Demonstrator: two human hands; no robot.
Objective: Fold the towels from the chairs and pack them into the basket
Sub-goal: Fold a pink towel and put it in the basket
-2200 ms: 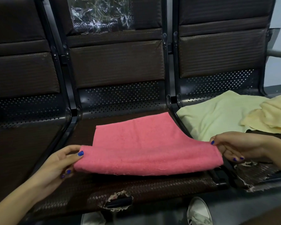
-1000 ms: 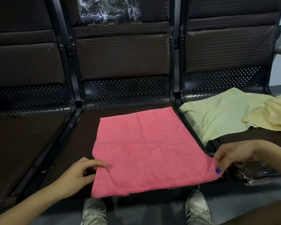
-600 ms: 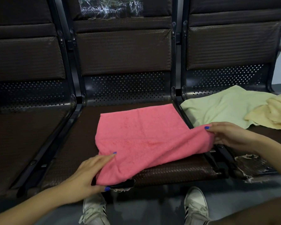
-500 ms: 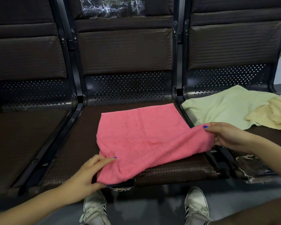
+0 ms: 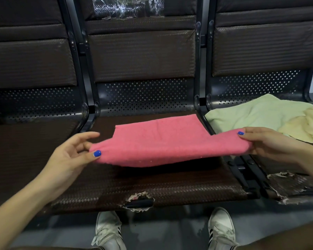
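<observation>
A pink towel (image 5: 163, 141) lies on the middle chair seat (image 5: 152, 186), its near edge lifted off the seat. My left hand (image 5: 74, 154) pinches the near left corner between thumb and fingers. My right hand (image 5: 266, 143) pinches the near right corner. The far part of the towel rests flat on the seat. A pale green towel (image 5: 251, 114) and a crumpled yellow towel (image 5: 305, 125) lie on the right chair seat. No basket is in view.
Three dark brown joined chairs fill the view; the left seat (image 5: 25, 150) holds nothing. The middle seat's front edge has a torn patch (image 5: 139, 200), the right seat another (image 5: 282, 183). Clear plastic (image 5: 126, 6) hangs on the middle backrest. My white shoes (image 5: 108, 231) stand on the grey floor.
Both hands have raised the pink towel's near edge off the seat and carried it away from me, over the far part. The left hand moved up from the seat's front.
</observation>
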